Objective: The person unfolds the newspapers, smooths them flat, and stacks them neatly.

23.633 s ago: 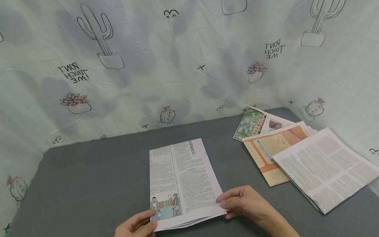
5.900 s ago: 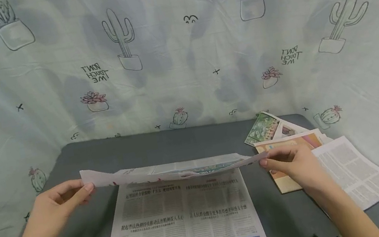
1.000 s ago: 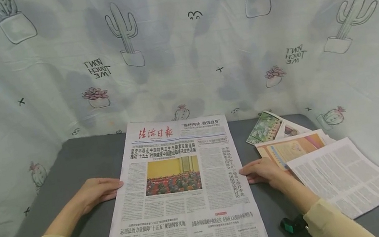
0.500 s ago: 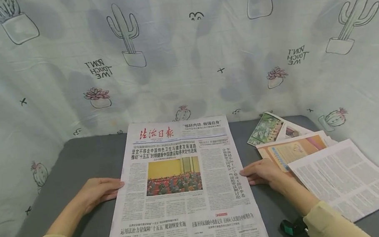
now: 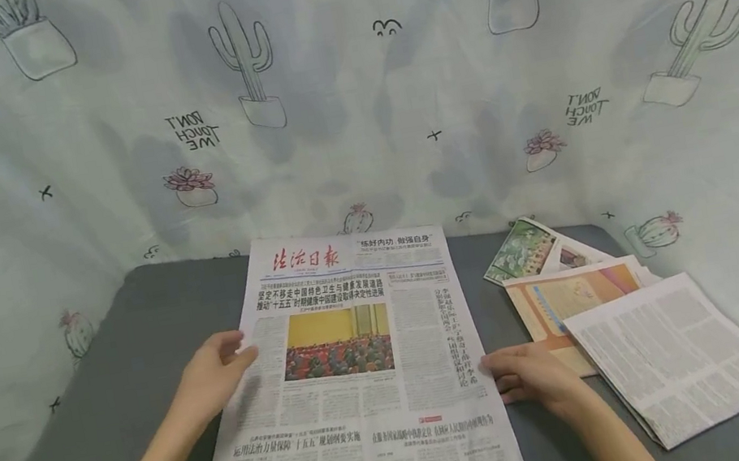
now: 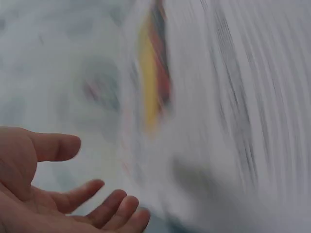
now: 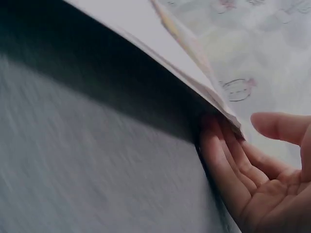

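Observation:
A long newspaper [image 5: 342, 408] with a red masthead and a colour photo lies unfolded in front of me in the head view; its near end runs out of the picture. My left hand [image 5: 212, 373] hovers at its left edge. In the left wrist view, the left thumb [image 6: 60, 147] stands apart from the fingers and nothing is between them; the paper there is blurred. My right hand [image 5: 533, 379] is at the paper's right edge. The right wrist view shows its fingers [image 7: 226, 162] extended under the paper's edge, with the thumb [image 7: 277, 127] away from the sheet.
To the right lie overlapping folded papers: a grey printed newspaper [image 5: 681, 357], an orange one [image 5: 574, 293] and a green-pictured one [image 5: 521, 249]. A grey tabletop [image 5: 109, 392] is under everything. Cactus-print cloth [image 5: 347, 102] hangs behind and at the sides.
The small folded newspaper of earlier has been unfolded to a long sheet. Within the last half second my left hand has come off its left edge, and my right hand has slid nearer along the right edge.

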Demonstrator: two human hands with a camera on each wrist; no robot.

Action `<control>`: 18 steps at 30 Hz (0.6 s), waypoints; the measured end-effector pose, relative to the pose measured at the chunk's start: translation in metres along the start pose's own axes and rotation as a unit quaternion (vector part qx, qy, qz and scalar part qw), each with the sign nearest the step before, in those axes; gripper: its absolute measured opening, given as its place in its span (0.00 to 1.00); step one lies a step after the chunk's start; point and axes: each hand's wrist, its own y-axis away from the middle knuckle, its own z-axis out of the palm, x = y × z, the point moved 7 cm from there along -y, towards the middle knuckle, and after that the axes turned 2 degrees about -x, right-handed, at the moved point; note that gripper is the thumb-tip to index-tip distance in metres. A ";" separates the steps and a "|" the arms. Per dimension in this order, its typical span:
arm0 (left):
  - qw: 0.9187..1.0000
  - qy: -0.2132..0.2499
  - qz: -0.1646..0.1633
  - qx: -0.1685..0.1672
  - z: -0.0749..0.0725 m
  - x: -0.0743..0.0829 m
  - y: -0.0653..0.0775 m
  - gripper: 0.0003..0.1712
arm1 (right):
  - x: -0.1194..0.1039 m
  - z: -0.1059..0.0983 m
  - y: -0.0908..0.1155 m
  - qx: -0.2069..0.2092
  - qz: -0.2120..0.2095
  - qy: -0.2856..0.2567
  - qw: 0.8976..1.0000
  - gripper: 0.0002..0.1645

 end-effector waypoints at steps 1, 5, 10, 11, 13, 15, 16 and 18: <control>1.000 0.007 0.011 -0.002 0.008 0.013 0.005 0.33 | 0.000 0.001 0.002 0.008 -0.005 -0.003 1.000 0.25; 0.993 0.088 0.046 -0.057 0.059 0.052 0.023 0.27 | 0.001 0.002 0.009 0.047 -0.008 -0.010 0.999 0.22; 0.965 0.195 0.067 -0.160 0.128 0.081 0.032 0.27 | 0.002 -0.001 0.015 0.068 -0.014 -0.016 0.997 0.20; 0.957 0.216 0.071 -0.178 0.139 0.086 0.032 0.28 | 0.002 -0.002 0.016 0.067 -0.017 -0.017 0.997 0.20; 0.942 0.263 0.066 -0.200 0.156 0.094 0.029 0.27 | 0.002 -0.002 0.018 0.060 -0.020 -0.022 0.998 0.20; 0.926 0.304 0.059 -0.214 0.169 0.100 0.025 0.27 | 0.002 0.000 0.019 0.047 -0.024 -0.031 0.998 0.21; 0.920 0.322 0.054 -0.215 0.173 0.103 0.023 0.26 | 0.002 0.001 0.019 0.041 -0.025 -0.035 0.998 0.22; 0.914 0.346 0.045 -0.209 0.180 0.106 0.019 0.25 | 0.000 0.004 0.018 0.031 -0.029 -0.041 0.998 0.23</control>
